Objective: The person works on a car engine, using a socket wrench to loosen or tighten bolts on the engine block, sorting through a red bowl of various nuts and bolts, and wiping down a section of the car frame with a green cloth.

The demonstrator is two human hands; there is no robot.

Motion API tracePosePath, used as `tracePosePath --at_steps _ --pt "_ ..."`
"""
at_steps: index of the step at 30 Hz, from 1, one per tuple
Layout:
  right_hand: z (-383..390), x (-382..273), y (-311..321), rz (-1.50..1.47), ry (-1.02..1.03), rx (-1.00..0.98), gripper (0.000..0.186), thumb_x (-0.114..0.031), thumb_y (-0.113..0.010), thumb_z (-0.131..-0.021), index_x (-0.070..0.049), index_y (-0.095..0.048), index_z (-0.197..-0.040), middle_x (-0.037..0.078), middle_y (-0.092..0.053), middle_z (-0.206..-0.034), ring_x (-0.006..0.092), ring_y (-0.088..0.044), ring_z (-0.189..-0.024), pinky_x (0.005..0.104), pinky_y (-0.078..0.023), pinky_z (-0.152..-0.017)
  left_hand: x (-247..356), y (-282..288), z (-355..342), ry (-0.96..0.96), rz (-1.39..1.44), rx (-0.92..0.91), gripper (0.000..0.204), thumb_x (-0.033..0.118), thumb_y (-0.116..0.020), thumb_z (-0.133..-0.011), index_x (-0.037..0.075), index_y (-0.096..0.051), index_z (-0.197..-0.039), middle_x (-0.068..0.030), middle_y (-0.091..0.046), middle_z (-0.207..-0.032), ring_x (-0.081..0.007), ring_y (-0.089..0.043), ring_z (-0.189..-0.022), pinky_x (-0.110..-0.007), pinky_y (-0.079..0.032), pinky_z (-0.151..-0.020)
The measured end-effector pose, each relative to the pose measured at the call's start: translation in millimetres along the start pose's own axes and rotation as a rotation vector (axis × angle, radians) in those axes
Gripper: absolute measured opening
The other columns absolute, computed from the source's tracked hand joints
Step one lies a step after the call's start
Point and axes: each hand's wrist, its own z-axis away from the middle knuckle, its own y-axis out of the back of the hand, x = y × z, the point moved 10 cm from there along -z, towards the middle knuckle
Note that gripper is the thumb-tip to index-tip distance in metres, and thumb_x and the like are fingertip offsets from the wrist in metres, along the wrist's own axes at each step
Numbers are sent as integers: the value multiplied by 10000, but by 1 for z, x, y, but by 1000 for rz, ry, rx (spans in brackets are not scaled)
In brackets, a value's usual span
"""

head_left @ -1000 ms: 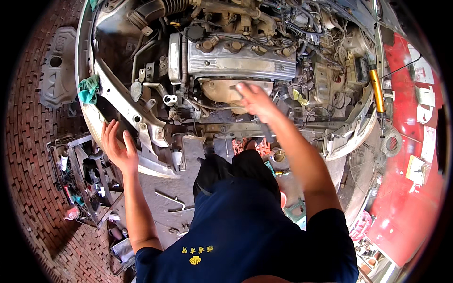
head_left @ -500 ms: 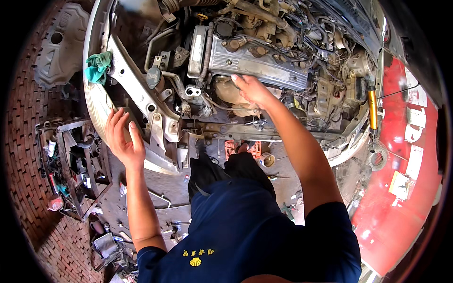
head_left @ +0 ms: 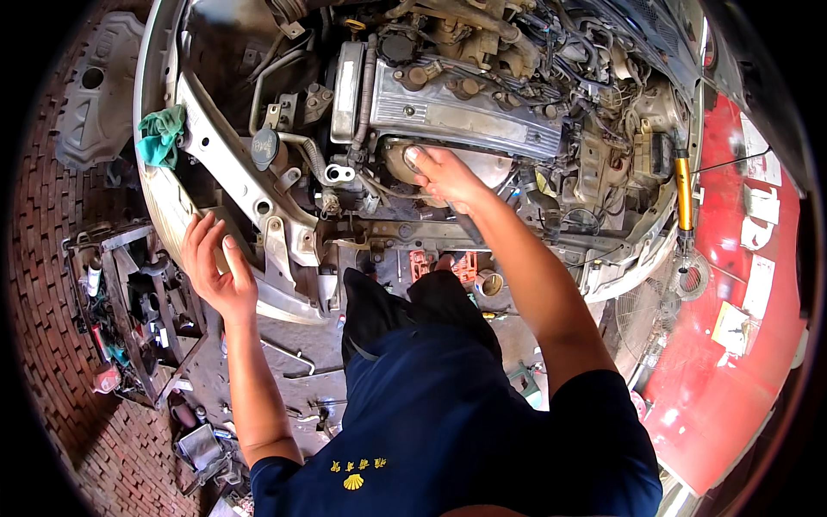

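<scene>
My right hand [head_left: 444, 179] is closed round a dark bar-like tool [head_left: 467, 226] in front of the metal heat shield [head_left: 488, 168], below the silver valve cover [head_left: 461, 116]. The far end of the tool is hard to make out. My left hand [head_left: 217, 258] rests open, fingers apart, at the pale bumper edge [head_left: 177, 207] on the left front of the open engine bay. A green cloth [head_left: 160, 138] is draped on that edge above it, beside the white metal front support [head_left: 226, 164].
A dusty metal plate [head_left: 99, 103] lies on bricks at the left, above a cart of parts [head_left: 142, 310]. A yellow strut [head_left: 685, 189] stands at the right beside a fan [head_left: 629, 327] and a red car [head_left: 715, 388]. Red tool trays [head_left: 419, 265] lie by my feet.
The view has shifted slightly with my head. My right hand, with the tool in it, has moved a little up and left along the shield. My left hand stays at the bumper edge.
</scene>
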Motion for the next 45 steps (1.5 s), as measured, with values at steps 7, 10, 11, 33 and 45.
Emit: tracePosePath --at_steps 7,10,11,33,45 --pt "-1 12 -5 -257 46 206 429 -495 -608 -1114 -70 -624 -1168 9 -559 -766 60 -389 -524 251 -310 -448 6 -1 -2 -14 -31 -12 193 58 -667 -996 10 -749 -1164 -151 -736 -1302 -385 -620 -1348 -485 -440 -1163" --pt "-1 8 7 -203 38 201 448 -514 -618 -1104 -68 -647 -1085 -8 -561 -738 70 -395 -520 274 -310 -445 6 -2 1 -23 -85 -13 186 75 -685 -993 26 -759 -1156 -140 -740 -1300 -383 -605 -1367 -489 -435 -1170" --pt "0 7 13 -159 34 214 458 -520 -619 -1101 -66 -653 -1049 -15 -557 -722 74 -395 -515 283 -309 -443 8 -3 0 -35 -86 -15 186 75 -685 -993 26 -759 -1156 -140 -740 -1300 -383 -605 -1367 -489 -435 -1170" --pt "25 229 19 -652 198 571 242 -200 -797 -950 -26 -668 -1057 7 -668 -811 76 -582 -697 268 -457 -648 17 -22 0 -140 -279 -96 170 103 -687 -1004 55 -784 -1136 -82 -766 -1279 -331 -595 -1352 -454 -426 -1165" --pt "8 207 19 304 218 993 340 -300 -801 -846 -23 -626 -935 182 -725 -922 461 -679 -852 525 -531 -806 19 -28 1 -183 -356 -125 173 115 -666 -1024 54 -781 -1138 -78 -774 -1277 -348 -596 -1345 -471 -417 -1164"
